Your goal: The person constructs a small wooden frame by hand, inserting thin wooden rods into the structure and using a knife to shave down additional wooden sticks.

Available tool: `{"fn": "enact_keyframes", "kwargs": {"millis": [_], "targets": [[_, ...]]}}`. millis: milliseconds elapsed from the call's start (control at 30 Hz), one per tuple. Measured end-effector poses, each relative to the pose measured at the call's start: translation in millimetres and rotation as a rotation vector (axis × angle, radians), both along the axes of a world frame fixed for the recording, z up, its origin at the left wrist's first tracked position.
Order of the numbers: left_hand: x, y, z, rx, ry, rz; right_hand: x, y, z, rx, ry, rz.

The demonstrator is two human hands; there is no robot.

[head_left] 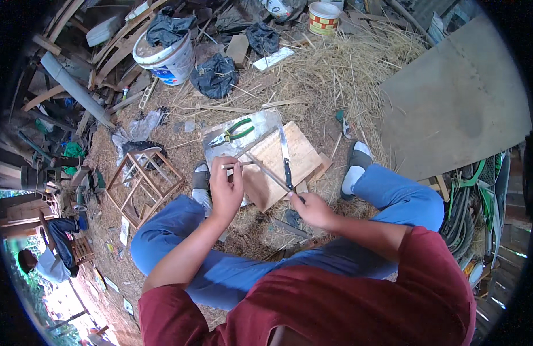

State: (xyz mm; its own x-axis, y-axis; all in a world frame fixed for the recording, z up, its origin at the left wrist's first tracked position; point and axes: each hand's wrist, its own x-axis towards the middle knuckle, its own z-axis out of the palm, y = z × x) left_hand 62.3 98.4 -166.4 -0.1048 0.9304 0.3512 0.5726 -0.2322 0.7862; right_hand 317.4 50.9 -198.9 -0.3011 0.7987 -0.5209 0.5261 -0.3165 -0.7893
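My left hand (226, 187) is closed around a thin wooden stick (247, 163), held over a pale wooden board (304, 151). In my right hand (314, 211) is a slim knife (267, 171), its blade slanting up and left to the stick. Whether the edge bites into the wood is too small to tell. A second knife (285, 151) with a black handle lies on the board between my hands and the far edge. Green-handled pliers (232, 132) rest on a grey slab (261, 122) beyond my left hand.
A small wooden frame (144, 187) stands left of my left foot. Farther off are a white bucket (165, 60), black plastic bags (214, 76), straw (335, 72) and a small tub (323, 18). A large flat sheet (456, 104) lies right. Another person (50, 262) sits at far left.
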Motion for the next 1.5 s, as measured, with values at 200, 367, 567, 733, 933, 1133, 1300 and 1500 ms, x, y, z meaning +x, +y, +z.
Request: {"fn": "enact_keyframes", "kwargs": {"millis": [200,367,567,733,933,1133,1300,1500], "targets": [[2,1,2,-0.084,-0.197,0.051,-7,-3,7,0.217,0.050,-0.007],[3,-5,3,0.014,-0.001,-0.038,12,5,-22,0.010,-0.052,0.049],[0,-1,-10,-0.029,-0.165,0.018,0,-9,2,0.086,-0.010,0.027],[-6,-1,-15,-0.026,-0.153,-0.037,15,-6,-29,0.015,-0.108,0.042],[-9,-3,-12,-0.080,-0.271,-0.019,6,-19,-16,0.028,-0.029,-0.007],[-12,-1,-16,-0.050,-0.142,-0.061,11,-13,-23,-0.176,-0.115,0.019],[-17,0,-19,-0.136,-0.219,-0.063,9,-26,-10,0.080,0.056,-0.017],[-10,2,-13,-0.112,-0.320,-0.043,25,-23,-49,-0.140,-0.188,0.053]]}}
